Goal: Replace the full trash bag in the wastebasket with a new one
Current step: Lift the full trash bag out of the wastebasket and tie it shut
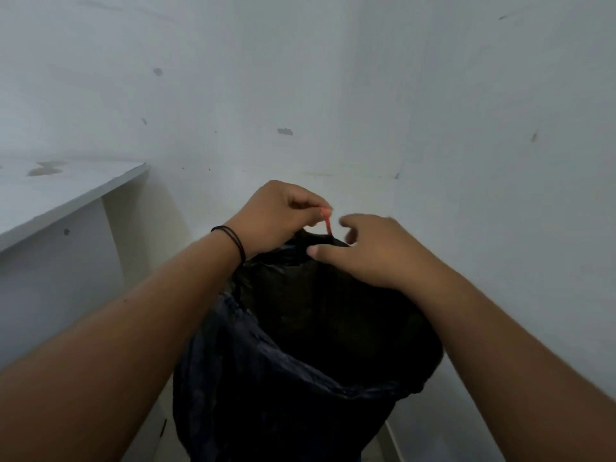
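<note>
- Head view, item one: black trash bag [300, 345], hanging in front of you between both forearms, its gathered neck raised toward the white wall [333, 95].
- Red drawstring [327, 223]: it rises from the bag's neck; your left hand [273, 218] pinches its upper end, fingers curled.
- Your right hand [370, 248]: blurred, thumb against the bag's top edge; whether it grasps anything you cannot tell.
- Black wristband [233, 241]: on your left wrist.
- White shelf [66, 191]: at left, well apart from the bag.
</note>
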